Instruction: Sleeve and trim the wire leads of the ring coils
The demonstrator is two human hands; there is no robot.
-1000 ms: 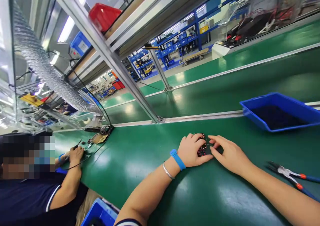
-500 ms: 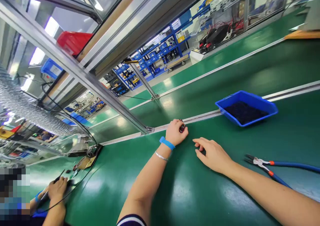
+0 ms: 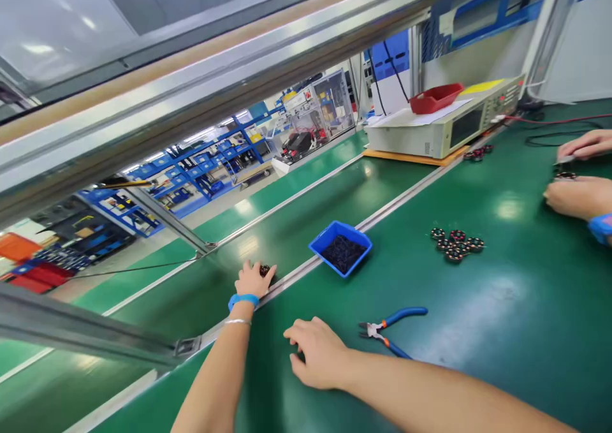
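Observation:
My left hand (image 3: 252, 280), with a blue wristband and a bracelet, reaches past the metal rail onto the sunken green strip. Its fingers are closed round a small dark ring-shaped part that looks like a motor stator (image 3: 264, 270). My right hand (image 3: 319, 352) hovers low over the green bench, fingers loosely curled and thumb apart, with nothing visible in it. To its right lie cutting pliers (image 3: 382, 324) with blue handles, jaws towards the hand. A blue bin (image 3: 362, 262) of thin black pieces rests by the rail, beyond my right hand.
Several similar stators (image 3: 456, 245) form a cluster on the bench, right of the bin. At the far right a co-worker's hands (image 3: 583, 194) handle a similar part. A bench instrument (image 3: 444, 124) carries a red tray (image 3: 436, 97). A metal post (image 3: 86, 324) rises at the left.
The view has swung to the right. My left hand has moved with the stator from near the rail to the strip beyond it. My right hand keeps its loose curl.

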